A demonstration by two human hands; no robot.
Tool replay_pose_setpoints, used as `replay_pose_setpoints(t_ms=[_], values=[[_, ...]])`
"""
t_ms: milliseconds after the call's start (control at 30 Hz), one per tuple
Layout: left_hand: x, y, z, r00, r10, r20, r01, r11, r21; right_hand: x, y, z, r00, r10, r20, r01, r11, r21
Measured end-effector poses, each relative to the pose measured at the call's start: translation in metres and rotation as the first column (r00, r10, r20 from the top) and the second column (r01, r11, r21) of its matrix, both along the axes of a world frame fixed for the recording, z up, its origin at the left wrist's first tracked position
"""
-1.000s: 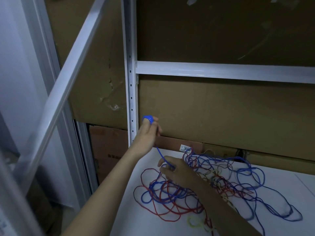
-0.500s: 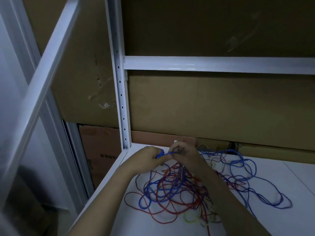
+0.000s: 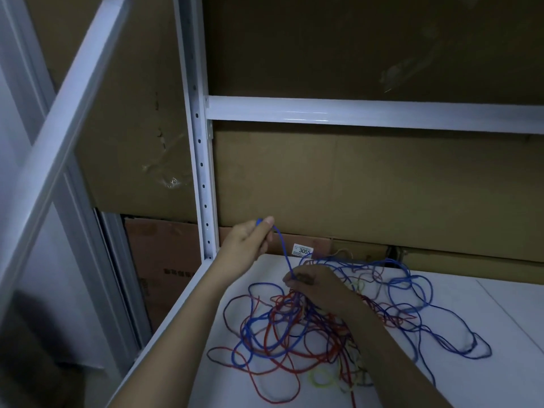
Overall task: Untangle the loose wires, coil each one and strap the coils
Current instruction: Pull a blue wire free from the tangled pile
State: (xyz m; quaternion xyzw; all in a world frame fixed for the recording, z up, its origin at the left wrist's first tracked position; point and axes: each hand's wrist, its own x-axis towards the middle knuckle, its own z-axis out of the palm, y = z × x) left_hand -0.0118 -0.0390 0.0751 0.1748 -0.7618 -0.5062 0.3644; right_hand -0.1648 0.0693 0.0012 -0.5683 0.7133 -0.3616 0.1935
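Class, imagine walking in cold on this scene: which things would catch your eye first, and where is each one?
First, the tangle of blue and red wires sprawled over the white shelf, with a yellow-green strand at its near edge. Next, the two hands: the left hand pinches a blue wire raised above the pile, while the right hand grips the same wire lower down. Behind them stands brown cardboard with a small label reading 3055.
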Motion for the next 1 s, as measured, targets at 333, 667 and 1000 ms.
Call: replay_pose_setpoints(t_ms=[333,667,1000], values=[[-0.002,-0.001,0.006,0.998,0.055,-0.039,-0.051,0.993,0.105,0.003,-0.011,0.018,0.978,-0.205,0.027,0.2,0.906,-0.373],[-0.005,-0.003,0.006,0.988,0.152,-0.027,-0.149,0.985,0.083,-0.02,-0.01,0.068,0.972,-0.205,0.117,0.233,0.911,-0.341],[-0.016,0.0,0.008,0.991,0.133,-0.001,-0.133,0.988,0.074,-0.017,-0.028,0.091,0.973,-0.11,0.204,0.149,0.972,-0.184]])
